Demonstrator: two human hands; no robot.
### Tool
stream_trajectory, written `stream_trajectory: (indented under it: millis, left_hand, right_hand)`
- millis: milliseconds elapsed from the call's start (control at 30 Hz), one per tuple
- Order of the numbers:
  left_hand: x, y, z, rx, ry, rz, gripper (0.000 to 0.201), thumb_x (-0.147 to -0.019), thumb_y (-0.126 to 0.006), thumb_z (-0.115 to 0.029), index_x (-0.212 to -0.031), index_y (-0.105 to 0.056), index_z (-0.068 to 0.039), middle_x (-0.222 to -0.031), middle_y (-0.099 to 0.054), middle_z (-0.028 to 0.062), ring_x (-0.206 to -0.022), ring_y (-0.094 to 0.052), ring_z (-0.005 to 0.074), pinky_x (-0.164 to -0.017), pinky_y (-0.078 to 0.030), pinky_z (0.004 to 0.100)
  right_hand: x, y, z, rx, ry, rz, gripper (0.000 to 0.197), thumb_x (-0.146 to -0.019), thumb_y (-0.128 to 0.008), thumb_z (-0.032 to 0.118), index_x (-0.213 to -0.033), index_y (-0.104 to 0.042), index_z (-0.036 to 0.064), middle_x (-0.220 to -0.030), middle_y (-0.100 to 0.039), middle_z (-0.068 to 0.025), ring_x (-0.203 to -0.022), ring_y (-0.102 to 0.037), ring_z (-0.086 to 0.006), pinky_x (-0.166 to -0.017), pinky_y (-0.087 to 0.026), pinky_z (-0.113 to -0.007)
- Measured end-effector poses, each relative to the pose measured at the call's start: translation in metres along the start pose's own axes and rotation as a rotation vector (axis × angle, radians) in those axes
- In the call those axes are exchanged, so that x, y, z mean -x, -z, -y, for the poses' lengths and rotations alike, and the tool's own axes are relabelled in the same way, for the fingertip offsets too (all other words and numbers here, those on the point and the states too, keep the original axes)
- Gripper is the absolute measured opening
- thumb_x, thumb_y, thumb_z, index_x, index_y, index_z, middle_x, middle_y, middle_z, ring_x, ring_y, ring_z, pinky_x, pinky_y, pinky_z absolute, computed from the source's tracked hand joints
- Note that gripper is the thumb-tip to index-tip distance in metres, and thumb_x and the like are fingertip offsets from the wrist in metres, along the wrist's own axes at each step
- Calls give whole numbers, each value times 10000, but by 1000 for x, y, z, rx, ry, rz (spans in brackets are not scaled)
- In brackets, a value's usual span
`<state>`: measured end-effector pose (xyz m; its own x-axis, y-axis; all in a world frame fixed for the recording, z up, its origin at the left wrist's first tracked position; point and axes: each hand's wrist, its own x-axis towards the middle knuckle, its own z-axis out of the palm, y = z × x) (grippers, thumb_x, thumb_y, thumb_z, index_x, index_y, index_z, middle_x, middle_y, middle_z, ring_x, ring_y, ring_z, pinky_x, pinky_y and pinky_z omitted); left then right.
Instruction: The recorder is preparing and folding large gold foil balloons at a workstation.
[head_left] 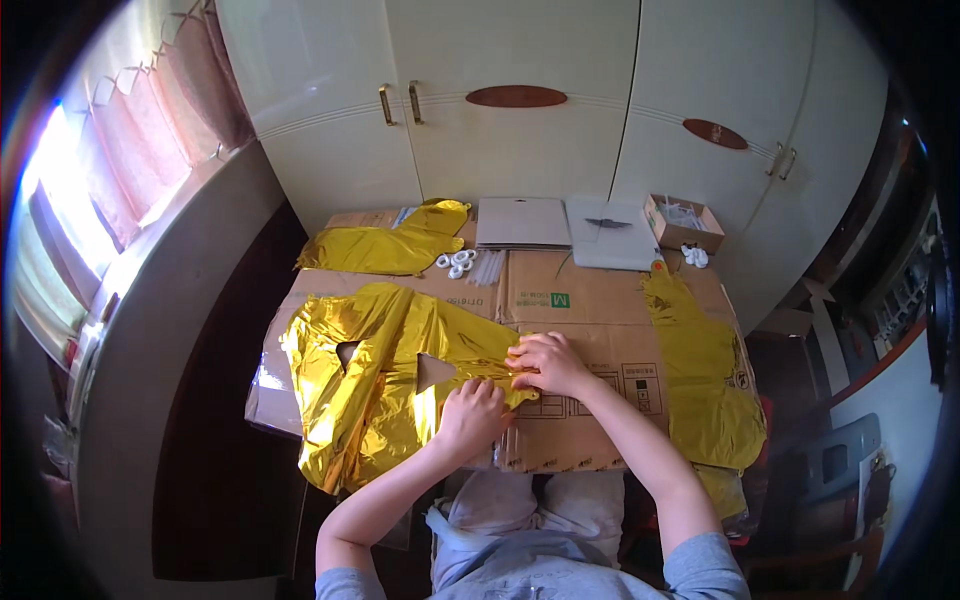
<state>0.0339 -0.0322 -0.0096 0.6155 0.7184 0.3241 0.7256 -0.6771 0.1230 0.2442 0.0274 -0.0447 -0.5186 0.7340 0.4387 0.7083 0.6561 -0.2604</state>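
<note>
A large gold foil balloon (385, 330), flat and crinkled, lies across the left half of a cardboard sheet. Two openings in it show what is beneath. My left hand (472, 412) is closed on its near right part, fingers curled down onto the foil. Just to the right and a little farther off, my right hand (548, 362) grips the balloon's right end, fingers bent around the edge. The fingertips of both hands are partly hidden against the foil.
Flat cardboard (590, 300) covers the table. More gold foil balloons lie at the far left (385, 245) and along the right side (705, 375). At the back are white rings (458, 264), clear tubes (487, 267), a grey folder-like item (523, 222), a silver laptop-like panel (612, 240) and a small box (684, 222).
</note>
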Motion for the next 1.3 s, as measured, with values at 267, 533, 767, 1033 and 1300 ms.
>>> stream_trajectory:
  millis: [267,533,767,1033,1300]
  left_hand:
    - [0,-5,-5,-32,-10,-49,281,-735,-665,-323,-751,-583,-55,-799,-613,77,-801,-615,242,-670,-513,347]
    - [0,-18,-3,-106,-76,-28,177,-774,-608,-230,-701,-567,-74,-759,-628,68,-658,-643,222,-526,-511,329]
    - [-2,-12,3,134,165,2,141,-785,-567,-190,-713,-594,-72,-601,-615,114,-540,-629,273,-521,-508,382]
    - [-6,-5,17,645,409,-36,195,-769,-670,-207,-821,-647,-21,-720,-666,134,-662,-659,240,-620,-514,340]
    - [-9,-2,26,710,459,-4,187,-778,-632,-175,-848,-652,-4,-751,-667,152,-697,-668,255,-669,-527,334]
  right_hand:
    - [-19,-7,4,50,21,-76,149,-742,-672,307,-704,-659,163,-796,-594,46,-861,-536,-159,-814,-355,-349]
    - [-23,3,2,28,9,-20,143,-791,-637,271,-758,-635,132,-844,-583,5,-891,-541,-182,-816,-360,-352]
    - [-12,39,8,-178,-128,-145,132,-828,-623,245,-854,-614,115,-910,-597,-13,-906,-551,-205,-825,-382,-352]
    - [9,41,19,-316,-216,-147,138,-833,-633,176,-906,-584,70,-883,-591,-56,-876,-572,-216,-787,-441,-335]
    - [18,36,28,-341,-224,-111,134,-846,-604,196,-888,-584,70,-839,-624,-74,-836,-593,-240,-779,-433,-354]
